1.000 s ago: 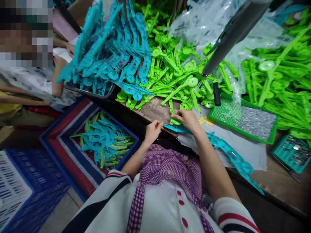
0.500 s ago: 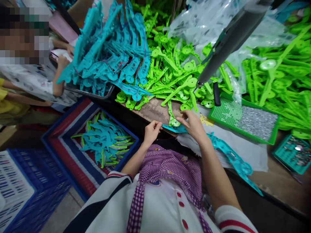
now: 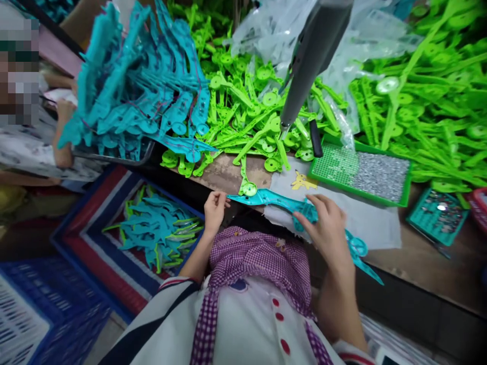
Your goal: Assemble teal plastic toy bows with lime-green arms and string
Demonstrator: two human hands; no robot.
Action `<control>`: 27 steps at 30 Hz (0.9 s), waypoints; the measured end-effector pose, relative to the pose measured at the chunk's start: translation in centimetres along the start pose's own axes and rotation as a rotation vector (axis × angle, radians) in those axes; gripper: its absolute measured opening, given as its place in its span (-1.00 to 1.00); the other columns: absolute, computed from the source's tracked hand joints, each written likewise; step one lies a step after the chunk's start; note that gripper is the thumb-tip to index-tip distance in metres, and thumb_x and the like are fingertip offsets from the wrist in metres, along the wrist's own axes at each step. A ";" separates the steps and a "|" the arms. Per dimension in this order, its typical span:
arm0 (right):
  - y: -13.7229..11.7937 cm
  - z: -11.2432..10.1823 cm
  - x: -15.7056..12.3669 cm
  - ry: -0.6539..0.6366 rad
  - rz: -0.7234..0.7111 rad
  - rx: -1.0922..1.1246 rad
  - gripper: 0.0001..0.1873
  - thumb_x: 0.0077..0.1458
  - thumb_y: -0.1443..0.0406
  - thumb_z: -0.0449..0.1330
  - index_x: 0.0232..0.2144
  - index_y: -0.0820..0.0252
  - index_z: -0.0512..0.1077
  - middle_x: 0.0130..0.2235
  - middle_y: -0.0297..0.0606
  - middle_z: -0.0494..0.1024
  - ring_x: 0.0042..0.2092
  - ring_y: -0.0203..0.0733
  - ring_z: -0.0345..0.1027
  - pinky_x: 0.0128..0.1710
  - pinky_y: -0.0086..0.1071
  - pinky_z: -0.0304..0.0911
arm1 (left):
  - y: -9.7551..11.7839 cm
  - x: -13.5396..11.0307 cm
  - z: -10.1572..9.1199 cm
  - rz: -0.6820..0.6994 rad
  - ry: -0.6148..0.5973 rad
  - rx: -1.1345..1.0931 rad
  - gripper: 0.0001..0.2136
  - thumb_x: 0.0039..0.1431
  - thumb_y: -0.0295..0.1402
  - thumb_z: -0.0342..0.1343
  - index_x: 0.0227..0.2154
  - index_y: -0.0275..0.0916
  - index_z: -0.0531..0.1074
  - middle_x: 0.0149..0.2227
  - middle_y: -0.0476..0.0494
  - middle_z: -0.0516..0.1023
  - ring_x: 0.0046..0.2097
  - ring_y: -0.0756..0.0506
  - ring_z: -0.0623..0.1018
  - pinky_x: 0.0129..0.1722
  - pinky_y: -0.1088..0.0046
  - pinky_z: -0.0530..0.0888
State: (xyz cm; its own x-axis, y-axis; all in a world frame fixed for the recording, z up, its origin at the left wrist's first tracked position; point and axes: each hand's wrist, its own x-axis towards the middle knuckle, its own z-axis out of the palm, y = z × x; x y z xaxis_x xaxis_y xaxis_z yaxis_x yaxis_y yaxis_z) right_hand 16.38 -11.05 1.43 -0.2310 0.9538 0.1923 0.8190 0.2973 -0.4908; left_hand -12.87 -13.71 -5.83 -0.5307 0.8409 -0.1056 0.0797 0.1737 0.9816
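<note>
A long turquoise plastic shell part (image 3: pixel 272 196) lies slantwise along the table's front edge, with a round disc and a pointed end at its lower right. My left hand (image 3: pixel 216 210) pinches its thin left tip. Over its middle, my right hand (image 3: pixel 329 223) has thumb and fingertips on either side of the part, and hides a stretch of it. Just behind the part, a lime-green arm-shaped piece (image 3: pixel 249 188) shows its round end. White cloth (image 3: pixel 380 230) lies partly beneath, with a yellow cartoon cutout (image 3: pixel 303 180) on it.
A grey power screwdriver (image 3: pixel 312 56) hangs above heaped green pieces (image 3: pixel 262 101). Turquoise parts (image 3: pixel 152 96) with wires fill a tray at left. A green tray (image 3: pixel 405 190) holds small metal bits. Below left, a striped crate (image 3: pixel 95 223) holds joined parts; another person's arm (image 3: pixel 64 132) is beyond.
The view has shifted. My hands have moved farther apart, the right one sliding rightward along the turquoise part. More of the part's left half shows between them.
</note>
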 end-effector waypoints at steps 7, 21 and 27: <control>4.5 1.0 -6.1 -0.089 0.058 -0.345 -0.25 0.30 -0.08 0.04 0.38 0.12 0.09 0.37 0.18 0.17 0.38 0.36 0.02 0.20 0.26 -0.02 | -2.2 -4.2 1.8 -0.074 -0.078 -0.045 -0.27 -0.11 -0.22 0.43 0.03 -0.09 0.07 -0.05 -0.14 0.50 -0.02 -0.09 0.59 0.09 0.26 0.48; 5.7 1.5 -1.1 -0.087 -0.060 -0.218 -0.57 0.29 0.18 0.14 0.18 0.01 0.33 0.24 -0.06 0.43 0.21 0.07 0.35 0.12 -0.01 0.17 | 0.3 -4.2 0.6 -0.166 -0.469 0.277 -0.51 0.15 0.14 0.12 -0.25 -0.27 0.49 -0.44 -0.08 0.55 -0.56 0.01 0.42 -0.55 0.49 0.37; 5.6 1.9 -0.8 -0.072 -0.062 -0.197 -0.56 0.25 0.19 0.20 0.16 -0.03 0.34 0.23 -0.10 0.45 0.19 0.08 0.38 0.11 0.02 0.21 | 8.9 6.0 -1.0 0.828 -0.406 0.892 -0.68 0.38 -0.13 0.00 -0.23 -0.20 0.59 -0.29 -0.20 0.63 -0.24 -0.16 0.58 -0.13 0.31 0.41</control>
State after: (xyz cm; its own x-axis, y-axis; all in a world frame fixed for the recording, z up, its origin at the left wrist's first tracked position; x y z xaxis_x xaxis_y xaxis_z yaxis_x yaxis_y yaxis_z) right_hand 20.14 -10.07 -3.05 -0.3151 0.9369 0.1518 0.8873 0.3475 -0.3031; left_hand -16.19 -7.64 2.43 0.2295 0.9302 0.2865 0.8796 -0.3242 0.3480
